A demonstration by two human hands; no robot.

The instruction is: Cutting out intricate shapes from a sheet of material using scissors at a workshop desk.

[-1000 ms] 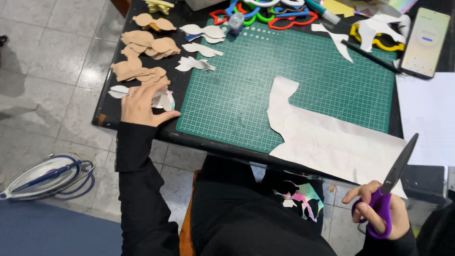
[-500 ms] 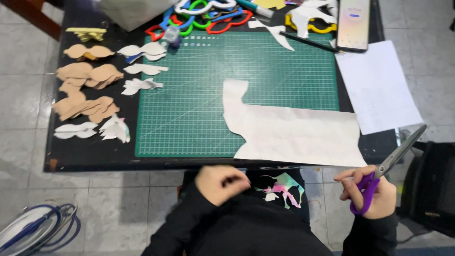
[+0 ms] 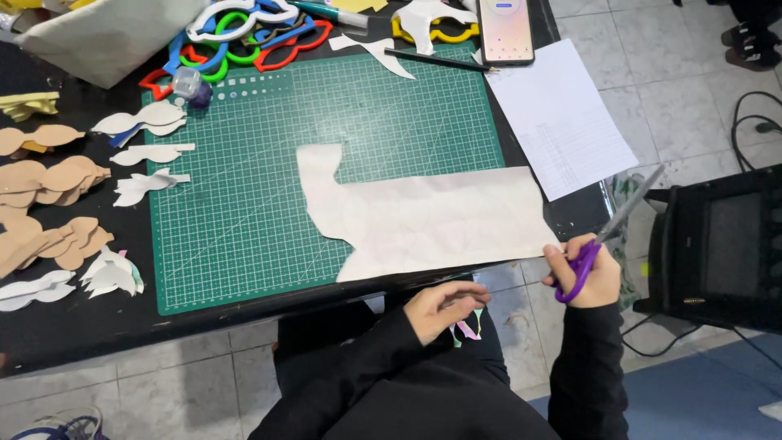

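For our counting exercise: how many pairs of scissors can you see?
1: purple-handled scissors in the right hand, off the table's right edge. Others may be hidden among the clutter at the top.

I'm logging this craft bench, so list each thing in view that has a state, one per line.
Purple-handled scissors: gripped in right hand, blades closed, pointing up and away.
Left hand: over the lap, on a small coloured paper cutout.
Large white paper sheet: flat on green cutting mat, partly cut away, overhanging the table edge.
Smartphone: face up, screen lit.
Black pencil: lying flat.
Tan cutouts: in loose piles.
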